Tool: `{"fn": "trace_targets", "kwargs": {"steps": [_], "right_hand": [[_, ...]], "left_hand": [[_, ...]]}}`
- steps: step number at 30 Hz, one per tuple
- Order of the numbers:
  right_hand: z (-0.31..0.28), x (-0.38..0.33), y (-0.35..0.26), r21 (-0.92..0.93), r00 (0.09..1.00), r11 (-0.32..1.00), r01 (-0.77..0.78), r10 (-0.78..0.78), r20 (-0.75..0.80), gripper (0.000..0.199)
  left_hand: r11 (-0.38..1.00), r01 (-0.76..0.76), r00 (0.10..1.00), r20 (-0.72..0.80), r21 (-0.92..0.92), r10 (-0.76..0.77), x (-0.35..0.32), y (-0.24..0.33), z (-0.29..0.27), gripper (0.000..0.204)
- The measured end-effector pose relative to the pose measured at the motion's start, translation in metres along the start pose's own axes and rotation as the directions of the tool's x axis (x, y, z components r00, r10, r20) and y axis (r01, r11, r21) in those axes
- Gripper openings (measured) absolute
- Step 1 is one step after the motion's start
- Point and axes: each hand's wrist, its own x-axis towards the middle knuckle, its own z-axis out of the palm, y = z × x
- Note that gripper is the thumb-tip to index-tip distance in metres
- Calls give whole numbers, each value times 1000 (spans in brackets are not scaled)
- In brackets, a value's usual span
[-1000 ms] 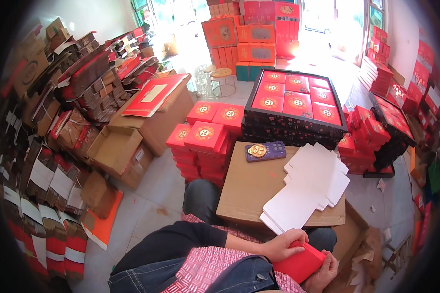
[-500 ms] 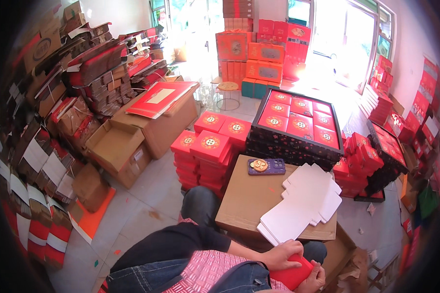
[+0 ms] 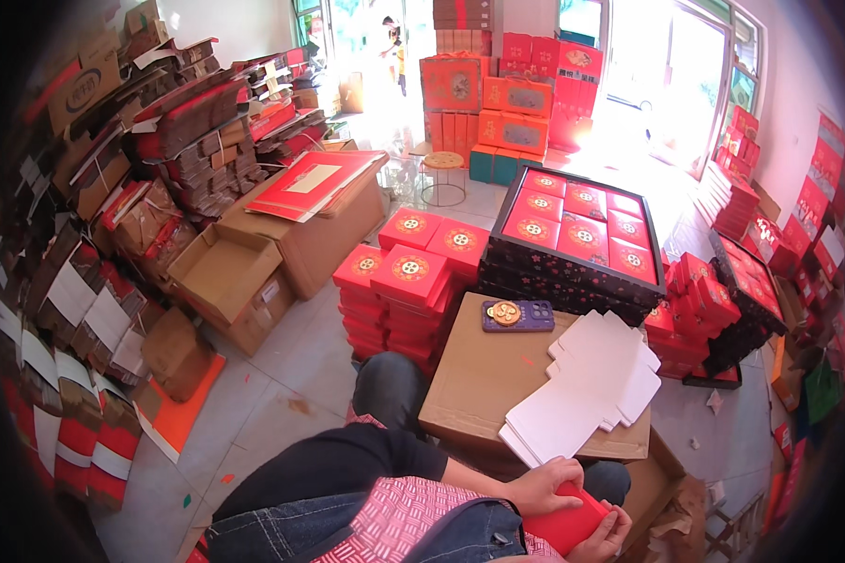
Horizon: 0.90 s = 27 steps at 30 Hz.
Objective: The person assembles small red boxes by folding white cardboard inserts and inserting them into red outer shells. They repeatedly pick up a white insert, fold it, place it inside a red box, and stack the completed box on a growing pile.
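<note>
A red cardboard box (image 3: 571, 527) is held low over my lap, partly covered by my fingers. My left hand (image 3: 543, 487) grips its upper left edge, fingers bent over the top. On its right edge, my right hand (image 3: 604, 536) is closed with thumb and fingers together. Just beyond my hands, a fanned stack of flat white die-cut cards (image 3: 573, 389) lies on a brown carton (image 3: 465, 389) that serves as a work surface. A purple phone (image 3: 533, 316) with a round gold ornament rests at the carton's far side.
Stacked red boxes (image 3: 412, 269) with round gold emblems stand left of the carton. Behind it, a black patterned tray (image 3: 563, 269) holds several such boxes. Left are an open carton (image 3: 223, 272) and piles of flattened cardboard (image 3: 202, 141). A round stool (image 3: 443, 161) stands farther back.
The view has shifted slightly. A person has come into sight at the far doorway. Both my hands stay on the red box, with little visible movement.
</note>
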Motion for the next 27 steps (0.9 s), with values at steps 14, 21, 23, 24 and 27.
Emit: {"fn": "trace_targets", "kwargs": {"steps": [14,21,23,24,27], "right_hand": [[-1,-3,-21,-240,998,969,50,-42,39,33],[5,4,-21,-71,984,989,131,-121,128,29],[0,4,-13,-103,972,982,161,-140,189,29],[-1,3,-23,-132,968,978,164,-134,211,29],[-1,1,-27,-124,964,981,148,-115,242,28]], "left_hand": [[994,-11,998,55,-105,16,-2,-9,0,18],[990,6,997,71,-140,4,-2,-9,3,18],[993,-10,997,69,-119,19,-3,-13,4,19],[994,-14,998,67,-110,21,-3,-12,5,19],[996,-17,998,67,-84,23,-4,-8,3,19]]}}
